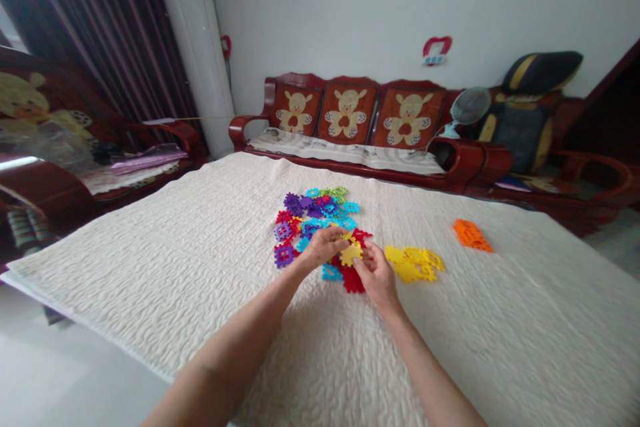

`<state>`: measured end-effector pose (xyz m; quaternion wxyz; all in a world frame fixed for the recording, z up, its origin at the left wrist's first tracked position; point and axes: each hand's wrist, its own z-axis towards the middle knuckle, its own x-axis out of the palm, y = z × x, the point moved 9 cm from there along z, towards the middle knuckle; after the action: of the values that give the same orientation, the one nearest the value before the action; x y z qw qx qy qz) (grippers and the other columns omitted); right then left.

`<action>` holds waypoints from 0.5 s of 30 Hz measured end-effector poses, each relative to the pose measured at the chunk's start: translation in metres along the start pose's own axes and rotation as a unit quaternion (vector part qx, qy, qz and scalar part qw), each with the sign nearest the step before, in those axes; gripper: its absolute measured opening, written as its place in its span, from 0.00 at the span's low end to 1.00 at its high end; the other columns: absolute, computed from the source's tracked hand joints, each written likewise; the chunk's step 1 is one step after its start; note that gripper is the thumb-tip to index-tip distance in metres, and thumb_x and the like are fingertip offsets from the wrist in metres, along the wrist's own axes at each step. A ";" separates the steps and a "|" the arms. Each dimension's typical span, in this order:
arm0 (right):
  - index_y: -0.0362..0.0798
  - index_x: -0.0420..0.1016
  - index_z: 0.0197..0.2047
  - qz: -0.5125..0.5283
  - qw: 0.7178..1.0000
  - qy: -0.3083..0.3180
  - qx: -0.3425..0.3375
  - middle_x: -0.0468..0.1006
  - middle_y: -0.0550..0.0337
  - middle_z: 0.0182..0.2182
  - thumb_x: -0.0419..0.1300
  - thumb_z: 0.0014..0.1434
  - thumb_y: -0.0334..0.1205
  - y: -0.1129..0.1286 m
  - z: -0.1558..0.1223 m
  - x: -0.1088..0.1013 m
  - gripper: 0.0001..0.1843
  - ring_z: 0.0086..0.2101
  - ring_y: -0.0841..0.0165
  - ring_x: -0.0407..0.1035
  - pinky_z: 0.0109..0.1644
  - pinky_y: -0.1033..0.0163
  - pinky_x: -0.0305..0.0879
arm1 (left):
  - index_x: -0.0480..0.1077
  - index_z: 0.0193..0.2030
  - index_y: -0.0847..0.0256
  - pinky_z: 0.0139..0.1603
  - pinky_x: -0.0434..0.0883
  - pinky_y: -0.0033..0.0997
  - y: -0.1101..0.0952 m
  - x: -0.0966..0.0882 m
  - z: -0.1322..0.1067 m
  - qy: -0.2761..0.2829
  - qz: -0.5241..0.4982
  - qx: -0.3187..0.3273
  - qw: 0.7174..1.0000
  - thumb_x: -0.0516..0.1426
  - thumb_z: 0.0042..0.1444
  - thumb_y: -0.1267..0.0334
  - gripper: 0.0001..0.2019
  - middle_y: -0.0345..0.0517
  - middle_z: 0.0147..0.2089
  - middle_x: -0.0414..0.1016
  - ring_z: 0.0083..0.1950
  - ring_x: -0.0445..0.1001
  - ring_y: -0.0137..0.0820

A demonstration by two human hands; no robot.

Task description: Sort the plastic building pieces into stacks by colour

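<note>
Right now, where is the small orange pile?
In the head view, the orange pile lies alone at the right of the white cloth, right of the yellow pieces.

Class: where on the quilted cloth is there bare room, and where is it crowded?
Bare: the cloth left of the mixed pile, between yellow pile and orange pile, and along the right edge. Crowded: mid-cloth, where left hand and right hand pinch a yellow piece.

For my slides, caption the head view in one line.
Left hand and right hand pinch a yellow tile over a mixed pile; yellow group and orange stack lie apart on the quilt.
</note>
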<state>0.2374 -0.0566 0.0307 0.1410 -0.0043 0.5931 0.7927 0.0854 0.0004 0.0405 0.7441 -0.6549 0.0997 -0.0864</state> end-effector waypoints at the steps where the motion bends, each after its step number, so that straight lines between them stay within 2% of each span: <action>1: 0.46 0.70 0.55 0.016 1.000 0.004 0.023 0.81 0.50 0.43 0.63 0.51 0.51 -0.005 0.001 0.000 0.30 0.37 0.62 0.77 0.42 0.57 0.75 | 0.76 0.43 0.64 0.31 0.67 0.25 0.001 0.003 -0.001 0.007 -0.009 0.002 1.000 0.65 0.50 0.54 0.18 0.40 0.32 0.75 0.29 0.70 0.25; 4: 0.47 0.73 0.51 0.043 0.997 0.017 0.067 0.81 0.52 0.42 0.66 0.46 0.50 -0.015 0.004 -0.002 0.29 0.36 0.63 0.76 0.38 0.59 0.74 | 0.75 0.39 0.63 0.31 0.67 0.26 0.003 0.001 -0.002 -0.006 -0.026 -0.004 1.000 0.64 0.50 0.52 0.17 0.40 0.31 0.75 0.29 0.70 0.26; 9: 0.46 0.76 0.47 0.084 0.992 0.020 0.096 0.81 0.56 0.36 0.68 0.43 0.51 -0.018 0.008 -0.005 0.28 0.31 0.66 0.74 0.34 0.62 0.71 | 0.74 0.38 0.61 0.30 0.66 0.25 0.000 -0.013 -0.001 -0.055 -0.011 -0.017 0.998 0.62 0.50 0.55 0.13 0.41 0.31 0.76 0.29 0.71 0.27; 15: 0.47 0.77 0.47 0.081 0.993 0.006 0.082 0.80 0.59 0.34 0.65 0.46 0.51 -0.012 0.008 -0.009 0.26 0.30 0.67 0.72 0.33 0.63 0.69 | 0.74 0.37 0.62 0.26 0.63 0.24 -0.005 0.002 -0.003 0.001 0.005 -0.003 1.000 0.63 0.47 0.53 0.15 0.39 0.29 0.74 0.25 0.66 0.24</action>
<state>0.2497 -0.0481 0.0235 0.0729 0.0509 0.6554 0.7500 0.0867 -0.0035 0.0453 0.7424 -0.6566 0.1043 -0.0831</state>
